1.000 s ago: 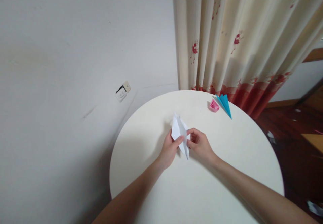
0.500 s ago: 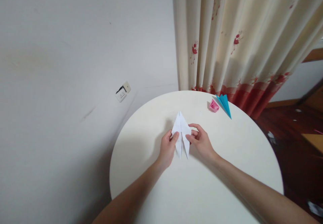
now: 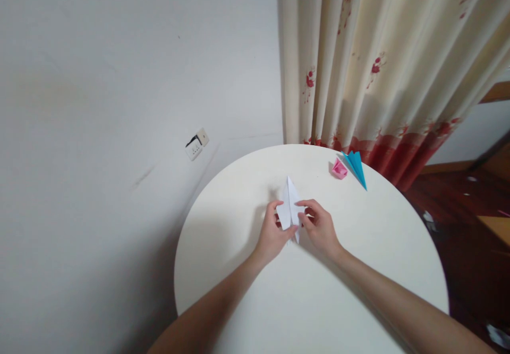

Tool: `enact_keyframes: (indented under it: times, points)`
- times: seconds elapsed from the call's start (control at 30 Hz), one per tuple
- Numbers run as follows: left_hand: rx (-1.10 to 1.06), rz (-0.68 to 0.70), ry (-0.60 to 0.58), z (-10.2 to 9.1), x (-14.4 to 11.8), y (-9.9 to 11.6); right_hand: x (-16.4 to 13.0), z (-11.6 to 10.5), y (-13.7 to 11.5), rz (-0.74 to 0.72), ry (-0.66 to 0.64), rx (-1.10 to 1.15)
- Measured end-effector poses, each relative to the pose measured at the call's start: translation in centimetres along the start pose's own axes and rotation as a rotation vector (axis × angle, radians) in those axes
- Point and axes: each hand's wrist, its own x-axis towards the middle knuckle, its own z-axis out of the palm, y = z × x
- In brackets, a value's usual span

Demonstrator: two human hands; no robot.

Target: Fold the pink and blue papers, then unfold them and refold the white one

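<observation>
A: What's diff vs half a sec ago?

B: The white folded paper (image 3: 289,209) looks narrower now. Before, it was spread wider w/ two lower points showing apart; now the flaps are brought in toward the centre crease & only one lower tip pokes out. Both hands have closed in on it. Camera also shifted a bit, so the table sits slightly lower in view.

A: Where's it at, and who's got it?

B: Mid-table, on or just above the round white table (image 3: 247,285) – can't tell if it's touching the top. Left hand (image 3: 272,235) pinches its left side, thumb on top near the lower end, fingers curled round the edge. Right hand (image 3: 320,227) pinches the right side, thumb & forefinger closed on the flap.

A: Which way does it point?

B: Long axis runs near-to-far, leaning a touch left at the far end. Sharp tip points away from the person, toward the wall (image 3: 99,104) & curtain (image 3: 378,61).

A: Anything hard to see?

B: Lower part of the paper is covered by thumbs & fingers, so the fold layers there aren't readable. White on white, so edges are faint. Far right of the table: pink folded paper (image 3: 339,168) just beside a blue folded paper (image 3: 356,167), shapes too small to make out. Forearms cut off at bottom edge.
</observation>
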Motion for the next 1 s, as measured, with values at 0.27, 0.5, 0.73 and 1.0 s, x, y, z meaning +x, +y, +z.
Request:
enact_keyframes:
  times: [0.27, 0.5, 0.73, 1.0]
  points:
    - [0.057, 0.09, -0.014, -0.9, 0.3, 0.5, -0.1, -0.3, -0.9, -0.113, -0.003, -0.144]
    - [0.035, 0.104, 0.036, -1.0, 0.6, 0.1, -0.2, -0.2, -0.9, -0.223, -0.078, -0.276]
    - [0.227, 0.161, 0.141, -1.3, 1.2, 0.2, -0.5, -0.1, -0.9, -0.163, -0.07, -0.504]
    - [0.23, 0.248, 0.139, -0.1, -0.3, 1.9, 0.2, -0.3, -0.9, -0.086, 0.07, -0.797]
